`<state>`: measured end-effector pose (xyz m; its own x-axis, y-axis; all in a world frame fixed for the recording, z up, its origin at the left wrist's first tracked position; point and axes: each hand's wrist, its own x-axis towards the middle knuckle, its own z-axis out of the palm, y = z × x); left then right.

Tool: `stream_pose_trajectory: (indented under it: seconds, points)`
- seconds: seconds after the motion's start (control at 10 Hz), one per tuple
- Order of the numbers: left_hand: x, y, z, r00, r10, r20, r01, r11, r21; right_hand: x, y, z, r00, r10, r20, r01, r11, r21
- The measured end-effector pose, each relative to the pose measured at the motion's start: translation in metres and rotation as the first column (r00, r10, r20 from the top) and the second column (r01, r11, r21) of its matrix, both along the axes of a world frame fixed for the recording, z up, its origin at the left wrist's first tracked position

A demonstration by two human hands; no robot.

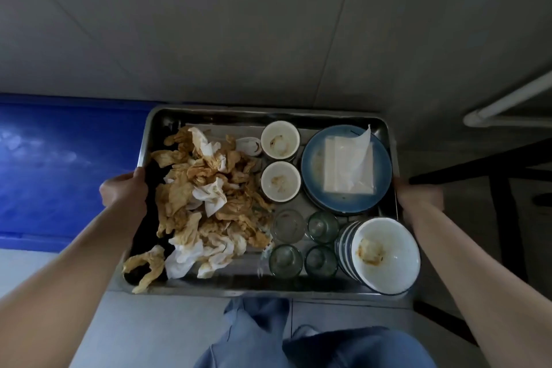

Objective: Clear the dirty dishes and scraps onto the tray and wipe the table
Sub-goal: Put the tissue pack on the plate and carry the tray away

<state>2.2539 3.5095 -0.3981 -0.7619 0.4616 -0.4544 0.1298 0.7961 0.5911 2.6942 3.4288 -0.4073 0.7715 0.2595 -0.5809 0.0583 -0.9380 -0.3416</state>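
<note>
Blue-trousered legs stride under the loaded rectangular steel tray, each hand's grip, left hand and right hand, clamped on an end rim, keeping stacked dishes level.

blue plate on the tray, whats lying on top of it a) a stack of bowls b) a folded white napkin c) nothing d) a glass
b: a folded white napkin lies flat on the blue plate at the far right of the tray, with one loose corner curling up; the glasses and the stack of bowls stand apart from it, nearer the person.
</note>
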Motion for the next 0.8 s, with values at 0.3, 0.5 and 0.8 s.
stream_pose_trajectory:
  seconds: [0.3, 0.5, 0.8]
  points:
    - [0.001, 0.017, -0.038, 1.0, 0.008, 0.027, -0.007, 1.0, -0.014, -0.011, 0.002, -0.046, 0.999, -0.042, 0.018, 0.041, 0.999, 0.03]
    - [0.004, 0.017, -0.045, 0.998, 0.018, 0.064, -0.016, 1.0, -0.024, -0.008, 0.008, -0.049, 0.998, -0.064, 0.016, 0.064, 0.998, 0.023]
    - [0.015, 0.018, -0.024, 0.964, -0.25, -0.085, 0.237, 0.962, -0.138, -0.013, 0.029, -0.008, 0.991, 0.045, -0.126, -0.051, 0.998, -0.041]
